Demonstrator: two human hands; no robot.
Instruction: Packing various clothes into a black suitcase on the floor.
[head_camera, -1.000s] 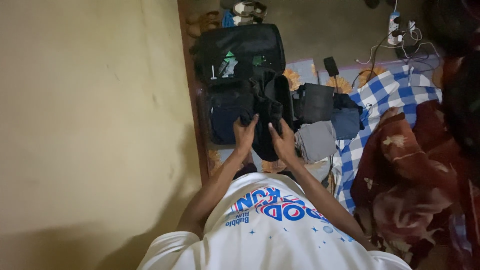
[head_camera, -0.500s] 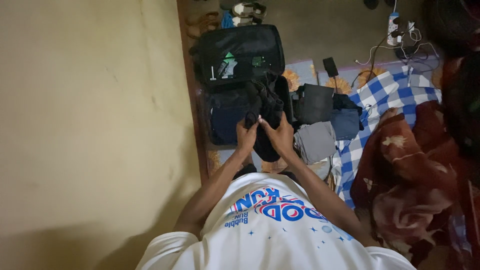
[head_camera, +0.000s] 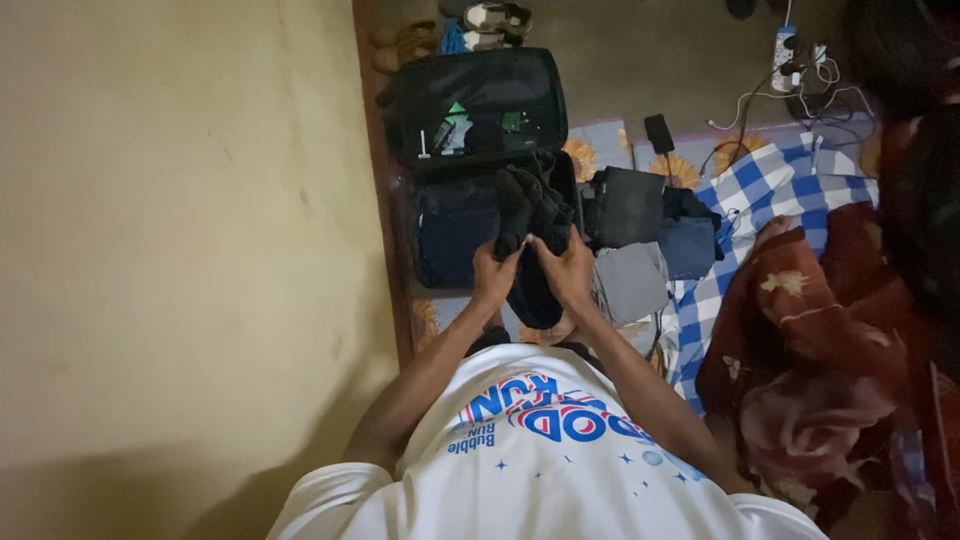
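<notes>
Both hands, left hand (head_camera: 493, 277) and right hand (head_camera: 567, 272), have drawn together, pinching the dark garment (head_camera: 530, 225) over the open suitcase (head_camera: 440, 230) (folded clothes (head_camera: 640, 235) wait beside it, unpacked).

Small green packets (head_camera: 458, 122) and a white one (head_camera: 426, 148) in the suitcase lid pocket, 12 o'clock. Dark phone (head_camera: 659, 133), screen blank, at 1 o'clock.

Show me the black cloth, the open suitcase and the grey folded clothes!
Black cloth (head_camera: 535, 205), head view, on its bunched upper part.
Open suitcase (head_camera: 480, 90), head view, on its raised lid.
Grey folded clothes (head_camera: 632, 282), head view, on the top fold.
</notes>
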